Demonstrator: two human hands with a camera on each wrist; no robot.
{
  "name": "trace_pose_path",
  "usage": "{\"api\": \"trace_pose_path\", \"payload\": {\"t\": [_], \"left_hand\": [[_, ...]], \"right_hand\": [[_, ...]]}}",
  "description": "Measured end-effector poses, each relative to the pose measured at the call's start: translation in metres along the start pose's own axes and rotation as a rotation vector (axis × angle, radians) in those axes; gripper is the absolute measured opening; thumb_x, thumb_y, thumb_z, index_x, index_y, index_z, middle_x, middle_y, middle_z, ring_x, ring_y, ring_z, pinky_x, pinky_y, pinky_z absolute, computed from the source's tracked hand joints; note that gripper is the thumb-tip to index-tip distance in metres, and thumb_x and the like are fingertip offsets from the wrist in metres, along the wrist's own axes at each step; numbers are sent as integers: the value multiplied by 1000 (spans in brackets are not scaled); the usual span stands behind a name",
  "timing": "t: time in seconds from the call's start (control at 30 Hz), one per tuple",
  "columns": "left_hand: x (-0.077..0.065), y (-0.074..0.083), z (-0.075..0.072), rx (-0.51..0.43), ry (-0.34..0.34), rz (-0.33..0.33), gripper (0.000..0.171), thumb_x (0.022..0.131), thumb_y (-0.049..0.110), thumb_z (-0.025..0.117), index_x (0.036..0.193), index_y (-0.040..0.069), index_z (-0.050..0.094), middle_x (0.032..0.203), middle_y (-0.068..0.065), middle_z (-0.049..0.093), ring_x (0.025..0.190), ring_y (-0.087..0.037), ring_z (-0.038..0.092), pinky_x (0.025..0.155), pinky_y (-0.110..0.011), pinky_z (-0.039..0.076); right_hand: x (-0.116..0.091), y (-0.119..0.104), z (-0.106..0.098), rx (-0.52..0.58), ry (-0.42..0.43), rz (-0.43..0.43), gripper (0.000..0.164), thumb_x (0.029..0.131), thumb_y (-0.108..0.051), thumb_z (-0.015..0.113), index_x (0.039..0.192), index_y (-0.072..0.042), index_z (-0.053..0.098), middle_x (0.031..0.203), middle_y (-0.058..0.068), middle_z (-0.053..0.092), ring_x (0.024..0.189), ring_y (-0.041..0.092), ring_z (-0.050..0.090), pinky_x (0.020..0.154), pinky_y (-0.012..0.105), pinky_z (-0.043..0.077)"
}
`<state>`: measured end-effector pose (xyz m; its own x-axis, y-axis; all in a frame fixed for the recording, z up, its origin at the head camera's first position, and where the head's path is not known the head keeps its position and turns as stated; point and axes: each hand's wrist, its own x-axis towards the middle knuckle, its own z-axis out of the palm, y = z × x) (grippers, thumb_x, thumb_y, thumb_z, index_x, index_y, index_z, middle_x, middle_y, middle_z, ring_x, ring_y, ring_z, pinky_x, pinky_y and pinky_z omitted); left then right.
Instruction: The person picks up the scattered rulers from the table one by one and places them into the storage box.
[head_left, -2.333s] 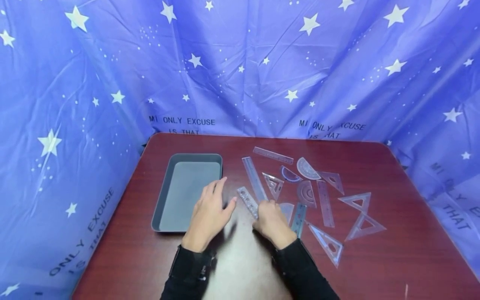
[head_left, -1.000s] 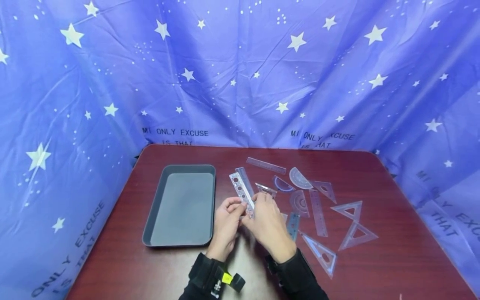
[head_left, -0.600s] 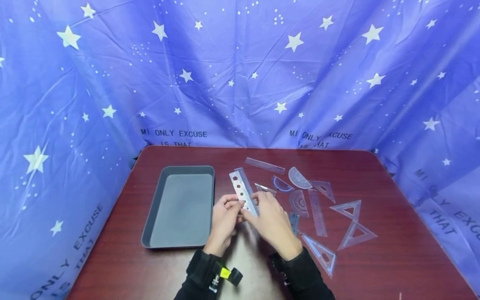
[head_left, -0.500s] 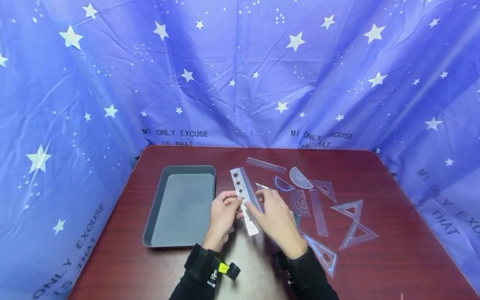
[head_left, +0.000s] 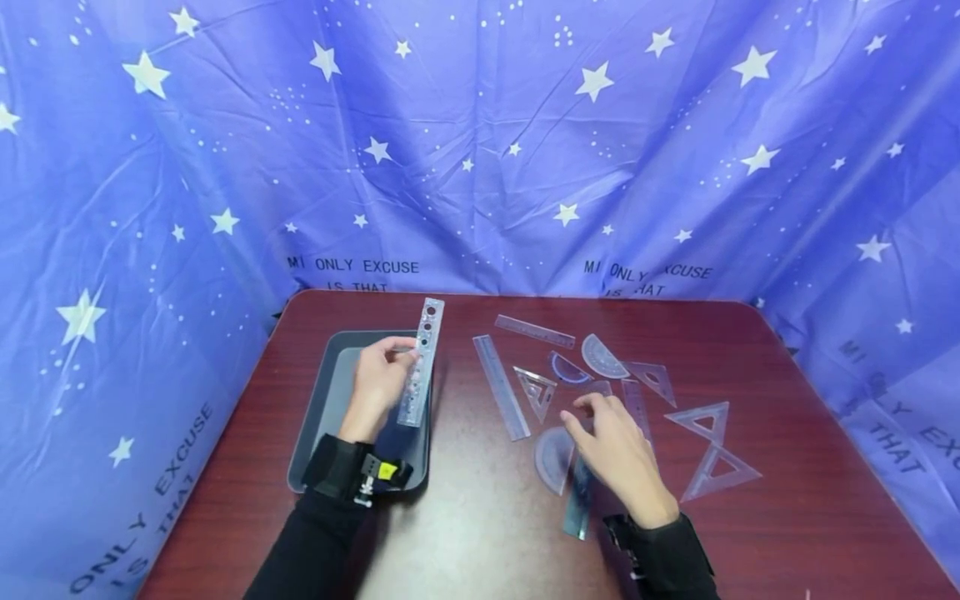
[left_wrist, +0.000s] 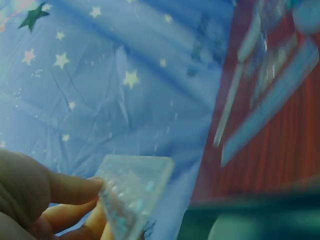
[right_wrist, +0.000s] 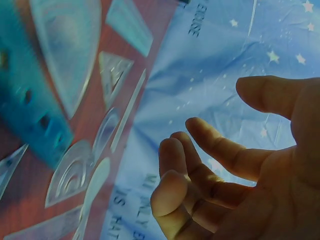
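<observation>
My left hand (head_left: 375,385) pinches a clear ruler with round holes (head_left: 422,367) between thumb and fingers, holding it over the right side of the grey tray (head_left: 318,417). In the left wrist view that ruler (left_wrist: 137,192) juts out past the fingertips. My right hand (head_left: 618,454), its fingers loosely bent and holding nothing, hovers over the scattered drawing tools. Below and beside it lie a teal ruler (head_left: 577,510) and a clear protractor (head_left: 552,460). The right wrist view shows the right hand's thumb (right_wrist: 270,95) apart from the fingers.
A long clear ruler (head_left: 501,387) and a small set square (head_left: 534,390) lie mid-table. Behind them are another ruler (head_left: 535,331), a blue-marked protractor (head_left: 567,368) and a clear protractor (head_left: 602,357). More set squares (head_left: 738,476) lie right. A star-patterned curtain (head_left: 480,208) surrounds the table.
The left hand has carried the holed ruler left, from mid-table to over the tray. The right hand has let go of it and moved right, above the other tools.
</observation>
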<state>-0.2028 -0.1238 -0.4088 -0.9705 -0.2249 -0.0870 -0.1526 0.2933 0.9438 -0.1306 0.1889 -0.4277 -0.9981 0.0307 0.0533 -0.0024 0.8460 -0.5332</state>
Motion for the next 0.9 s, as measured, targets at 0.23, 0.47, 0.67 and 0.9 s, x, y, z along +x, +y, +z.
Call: {"api": "trace_pose_path", "payload": {"t": [0.23, 0.47, 0.67, 0.9], "left_hand": [[20, -7, -28, 232, -72, -73, 21, 104, 3, 61, 123, 0, 70, 101, -16, 77, 70, -10, 68, 60, -25, 57], [50, -34, -48, 451, -187, -118, 20, 97, -2, 50, 88, -1, 68, 86, -12, 71, 70, -18, 67, 61, -34, 65], [112, -102, -55, 600, -235, -119, 20, 86, -2, 50, 81, -1, 70, 87, -21, 72, 64, -30, 75, 56, -41, 65], [139, -142, -55, 806, -177, 20, 6, 74, 1, 58, 76, 3, 64, 87, -24, 72, 75, -37, 71, 64, -42, 62]], "right_hand": [[0, 16, -4, -19, -36, 45, 43, 106, -39, 66, 135, -6, 68, 131, 20, 67, 116, 37, 68, 92, 62, 56], [1, 21, -4, -32, -51, 28, 43, 104, -35, 69, 133, -3, 68, 130, 22, 67, 116, 39, 67, 94, 63, 57], [2, 22, -2, -55, -105, -21, 43, 97, -26, 79, 130, -2, 68, 129, 21, 67, 118, 40, 67, 96, 64, 57], [3, 25, -2, -56, -142, -25, 46, 97, -25, 79, 133, -1, 66, 129, 23, 66, 117, 42, 68, 96, 65, 57]]}}
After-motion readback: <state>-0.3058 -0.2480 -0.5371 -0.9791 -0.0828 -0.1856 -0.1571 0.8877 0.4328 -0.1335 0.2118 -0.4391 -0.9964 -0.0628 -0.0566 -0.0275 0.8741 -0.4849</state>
